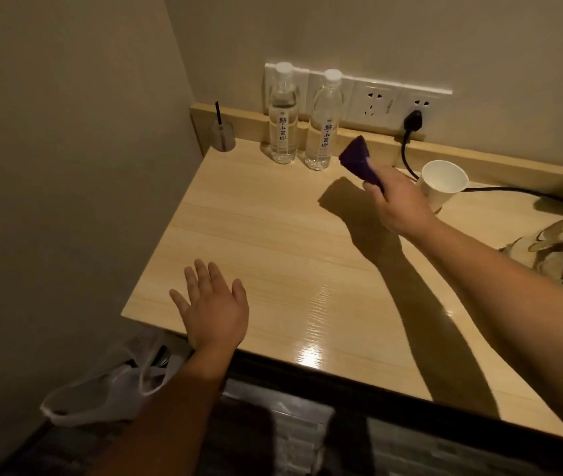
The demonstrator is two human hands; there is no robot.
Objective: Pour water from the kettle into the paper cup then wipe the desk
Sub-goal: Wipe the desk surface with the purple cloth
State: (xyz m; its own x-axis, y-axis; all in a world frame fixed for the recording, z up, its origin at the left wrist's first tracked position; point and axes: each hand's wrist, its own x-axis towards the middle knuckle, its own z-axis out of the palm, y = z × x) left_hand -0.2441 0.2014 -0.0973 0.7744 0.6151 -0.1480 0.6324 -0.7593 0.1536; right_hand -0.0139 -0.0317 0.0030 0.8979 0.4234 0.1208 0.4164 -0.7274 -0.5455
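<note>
The right hand (pixel 397 204) has its fingers curled tight around a folded purple cloth (pixel 359 159), which sticks up and away from the fist toward the back wall, lifted clear above the desk (pixel 273 242). The left hand (pixel 213 309) holds nothing: its fingers are spread and nearly straight, palm down, low over the front left part of the desk; whether it touches the wood cannot be told. Just behind the right hand stands a white paper cup (pixel 441 187), upright near the back edge, its inside too dim to show any water. A black cord (pixel 407 156) runs down from a plug (pixel 413 121) in the wall sockets (pixel 390 104), passes behind the cup and trails off to the right. Two clear water bottles (pixel 321 132) with white caps stand side by side at the back, left of the cloth. Farther left, in the corner, sits a small clear holder (pixel 222 135) with a dark stick in it. The kettle is out of view. A plastic bag (pixel 108 393) hangs below the desk's left front edge.
</note>
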